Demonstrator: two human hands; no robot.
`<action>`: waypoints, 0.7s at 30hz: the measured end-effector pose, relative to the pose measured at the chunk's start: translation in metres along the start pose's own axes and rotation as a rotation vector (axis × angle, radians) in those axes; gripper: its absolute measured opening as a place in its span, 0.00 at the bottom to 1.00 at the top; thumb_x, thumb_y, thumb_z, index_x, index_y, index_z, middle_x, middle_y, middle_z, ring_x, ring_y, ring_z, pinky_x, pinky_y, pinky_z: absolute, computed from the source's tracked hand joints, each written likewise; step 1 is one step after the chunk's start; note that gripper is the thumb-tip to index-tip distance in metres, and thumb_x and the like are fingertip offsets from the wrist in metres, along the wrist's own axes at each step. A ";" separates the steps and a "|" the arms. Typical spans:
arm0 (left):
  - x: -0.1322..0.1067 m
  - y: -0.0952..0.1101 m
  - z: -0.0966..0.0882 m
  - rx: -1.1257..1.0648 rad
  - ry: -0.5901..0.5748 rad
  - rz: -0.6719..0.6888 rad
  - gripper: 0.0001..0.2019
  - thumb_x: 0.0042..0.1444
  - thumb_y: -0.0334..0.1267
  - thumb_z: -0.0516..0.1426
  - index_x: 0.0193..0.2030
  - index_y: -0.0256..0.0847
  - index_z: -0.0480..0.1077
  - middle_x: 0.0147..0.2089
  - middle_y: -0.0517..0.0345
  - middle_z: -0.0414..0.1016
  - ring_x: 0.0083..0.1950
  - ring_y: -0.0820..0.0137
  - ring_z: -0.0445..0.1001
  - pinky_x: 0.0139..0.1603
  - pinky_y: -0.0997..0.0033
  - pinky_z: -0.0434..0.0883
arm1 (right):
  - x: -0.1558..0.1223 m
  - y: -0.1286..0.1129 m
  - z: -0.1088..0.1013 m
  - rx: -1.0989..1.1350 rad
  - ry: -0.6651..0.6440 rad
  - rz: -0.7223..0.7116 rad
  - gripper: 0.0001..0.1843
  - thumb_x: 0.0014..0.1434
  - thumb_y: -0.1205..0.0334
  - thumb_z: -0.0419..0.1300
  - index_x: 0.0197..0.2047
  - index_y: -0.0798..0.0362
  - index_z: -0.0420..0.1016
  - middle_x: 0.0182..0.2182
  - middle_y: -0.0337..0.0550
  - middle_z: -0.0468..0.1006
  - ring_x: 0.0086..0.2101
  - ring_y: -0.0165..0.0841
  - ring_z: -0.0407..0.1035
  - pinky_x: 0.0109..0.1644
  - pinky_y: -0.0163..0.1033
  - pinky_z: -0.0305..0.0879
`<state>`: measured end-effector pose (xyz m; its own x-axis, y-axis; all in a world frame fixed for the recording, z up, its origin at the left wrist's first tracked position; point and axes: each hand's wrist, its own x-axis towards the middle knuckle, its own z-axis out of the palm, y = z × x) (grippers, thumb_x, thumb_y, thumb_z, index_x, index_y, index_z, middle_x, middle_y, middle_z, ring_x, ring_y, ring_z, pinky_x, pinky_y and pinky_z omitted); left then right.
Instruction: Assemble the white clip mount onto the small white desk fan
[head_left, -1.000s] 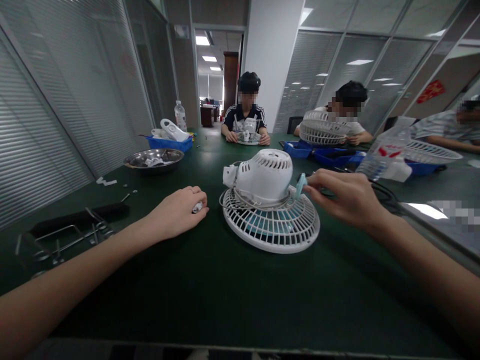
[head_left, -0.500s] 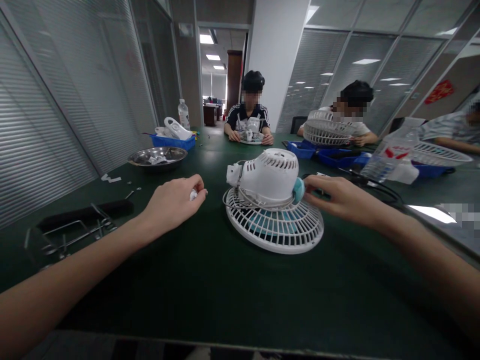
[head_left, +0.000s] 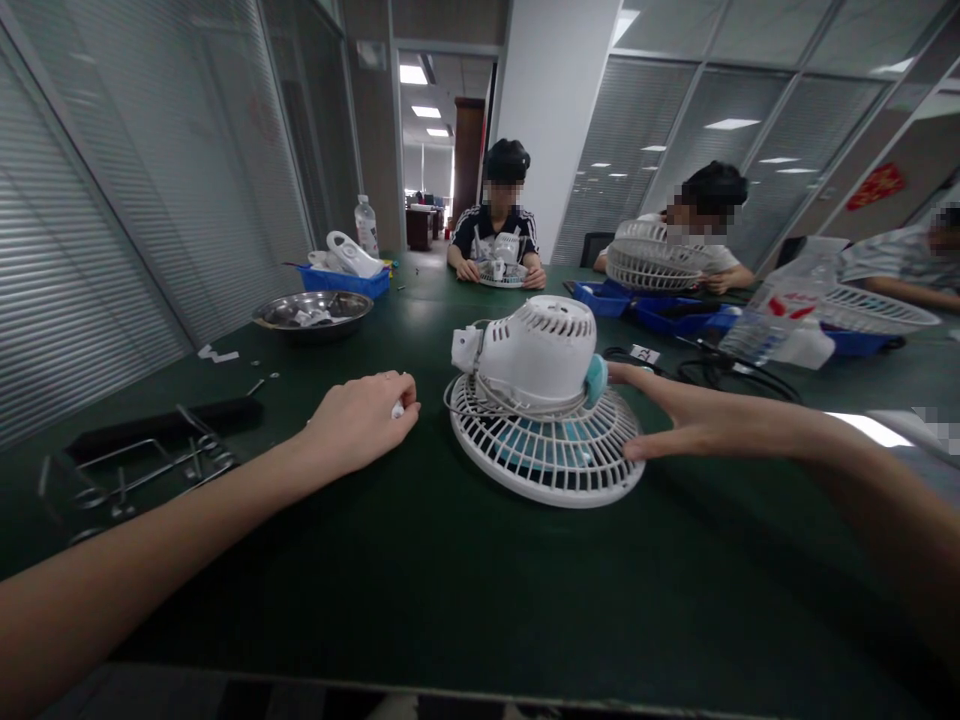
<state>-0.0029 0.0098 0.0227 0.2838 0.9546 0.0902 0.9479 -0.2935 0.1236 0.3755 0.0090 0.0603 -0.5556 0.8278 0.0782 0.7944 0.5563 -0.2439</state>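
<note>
A white fan motor housing [head_left: 536, 350] lies face down on its round white grille [head_left: 551, 455] in the middle of the green table [head_left: 465, 590]. A small teal part [head_left: 596, 378] sits against the housing's right side. My right hand [head_left: 694, 420] is open, fingers stretched out, its fingertips touching the grille's right rim and the teal part. My left hand [head_left: 360, 420] rests on the table left of the grille, fingers curled around a small white piece [head_left: 397, 409].
A metal bowl [head_left: 311, 315] and blue bin [head_left: 346, 282] stand at the back left. Metal brackets and a black strip [head_left: 142, 450] lie near left. Black cable [head_left: 712, 368], a water bottle [head_left: 776, 310] and blue trays [head_left: 645, 305] sit right. Three people work at the far side.
My right hand brought the teal part to the housing's side, then let it go and spread its fingers on the grille rim. My left hand stayed curled on the white piece.
</note>
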 end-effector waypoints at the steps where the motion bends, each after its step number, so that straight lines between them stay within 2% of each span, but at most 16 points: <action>1: 0.000 0.000 0.000 -0.001 -0.003 0.001 0.14 0.59 0.47 0.47 0.40 0.44 0.69 0.42 0.53 0.76 0.39 0.58 0.75 0.34 0.62 0.69 | 0.000 0.002 0.000 0.027 -0.059 0.037 0.47 0.54 0.45 0.65 0.70 0.49 0.51 0.62 0.54 0.66 0.53 0.51 0.70 0.46 0.48 0.76; 3: 0.001 0.000 -0.001 -0.004 -0.011 0.005 0.14 0.59 0.47 0.47 0.40 0.44 0.70 0.42 0.53 0.76 0.39 0.58 0.76 0.33 0.62 0.69 | 0.000 0.008 -0.001 0.065 -0.144 0.103 0.47 0.56 0.45 0.63 0.72 0.48 0.46 0.65 0.55 0.60 0.57 0.52 0.65 0.51 0.51 0.73; 4: 0.001 0.000 -0.001 -0.005 -0.014 0.006 0.14 0.60 0.47 0.47 0.40 0.44 0.70 0.42 0.53 0.76 0.40 0.58 0.76 0.34 0.61 0.69 | 0.000 0.012 -0.002 0.065 -0.144 0.114 0.47 0.57 0.45 0.62 0.72 0.48 0.46 0.66 0.54 0.59 0.58 0.52 0.63 0.53 0.53 0.72; 8: 0.002 0.000 0.000 0.001 -0.016 -0.006 0.14 0.59 0.47 0.48 0.41 0.45 0.70 0.42 0.53 0.76 0.40 0.56 0.76 0.34 0.60 0.69 | 0.003 0.019 -0.005 -0.046 -0.063 0.200 0.41 0.59 0.44 0.58 0.70 0.50 0.49 0.67 0.52 0.56 0.62 0.51 0.57 0.63 0.57 0.60; 10: 0.002 0.000 0.001 0.000 -0.015 -0.011 0.14 0.59 0.47 0.48 0.41 0.45 0.70 0.41 0.53 0.77 0.40 0.56 0.76 0.34 0.61 0.69 | 0.005 0.015 -0.004 -0.109 -0.040 0.276 0.36 0.63 0.46 0.52 0.69 0.55 0.53 0.66 0.56 0.58 0.62 0.53 0.57 0.64 0.59 0.55; 12: 0.002 0.000 0.002 -0.007 -0.016 -0.006 0.14 0.59 0.47 0.48 0.41 0.45 0.70 0.42 0.54 0.77 0.40 0.56 0.76 0.34 0.61 0.69 | 0.007 0.007 -0.002 -0.122 -0.078 0.307 0.31 0.65 0.48 0.47 0.65 0.57 0.60 0.62 0.58 0.65 0.58 0.52 0.64 0.62 0.57 0.59; 15: 0.003 -0.001 0.002 -0.020 -0.018 -0.002 0.14 0.59 0.48 0.48 0.41 0.45 0.70 0.43 0.53 0.76 0.41 0.56 0.76 0.35 0.60 0.69 | 0.009 -0.004 0.001 -0.090 -0.144 0.282 0.25 0.68 0.52 0.43 0.61 0.52 0.67 0.54 0.51 0.75 0.50 0.43 0.72 0.55 0.46 0.67; 18: 0.002 -0.001 0.001 -0.036 -0.028 -0.008 0.14 0.59 0.48 0.48 0.41 0.45 0.70 0.43 0.53 0.76 0.41 0.56 0.76 0.35 0.60 0.69 | 0.008 -0.005 0.002 -0.122 -0.094 0.284 0.24 0.68 0.55 0.43 0.60 0.51 0.69 0.52 0.51 0.77 0.47 0.43 0.74 0.51 0.47 0.69; 21: 0.002 -0.002 -0.001 -0.056 -0.041 -0.012 0.13 0.58 0.48 0.50 0.40 0.45 0.70 0.43 0.53 0.76 0.41 0.56 0.75 0.35 0.61 0.69 | 0.005 0.002 0.005 -0.174 0.003 0.289 0.20 0.65 0.57 0.48 0.54 0.50 0.74 0.45 0.50 0.81 0.41 0.42 0.77 0.43 0.44 0.71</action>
<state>-0.0040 0.0118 0.0233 0.2797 0.9589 0.0479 0.9419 -0.2837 0.1797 0.3727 0.0141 0.0554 -0.3006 0.9532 0.0325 0.9491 0.3023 -0.0881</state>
